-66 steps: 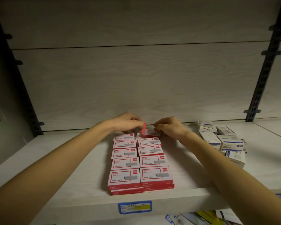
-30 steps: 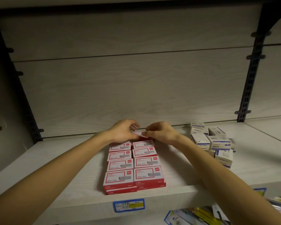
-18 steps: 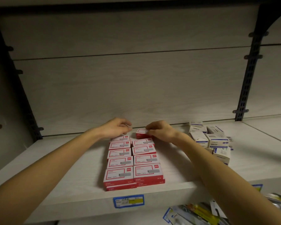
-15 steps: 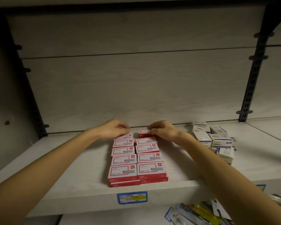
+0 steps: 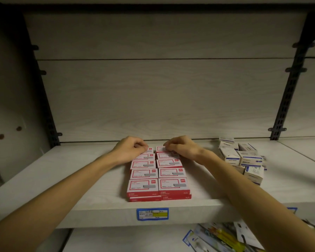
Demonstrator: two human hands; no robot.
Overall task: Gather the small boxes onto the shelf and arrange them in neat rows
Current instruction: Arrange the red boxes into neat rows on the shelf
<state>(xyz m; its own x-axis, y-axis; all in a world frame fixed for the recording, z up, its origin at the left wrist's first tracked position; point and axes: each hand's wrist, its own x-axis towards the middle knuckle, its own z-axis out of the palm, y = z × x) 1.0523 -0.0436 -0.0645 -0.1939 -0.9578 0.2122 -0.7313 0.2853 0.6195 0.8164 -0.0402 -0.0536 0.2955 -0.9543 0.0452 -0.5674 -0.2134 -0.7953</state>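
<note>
Both grips, left hand (image 5: 129,150) and right hand (image 5: 180,148), fingertips curled onto rearmost red-and-white boxes (image 5: 158,171) in two neat columns.

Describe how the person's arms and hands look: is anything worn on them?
Both forearms are bare, with no sleeve in view. The left hand and the right hand wear no gloves. No watch, ring or bracelet shows on either, though the picture is dim.
</note>
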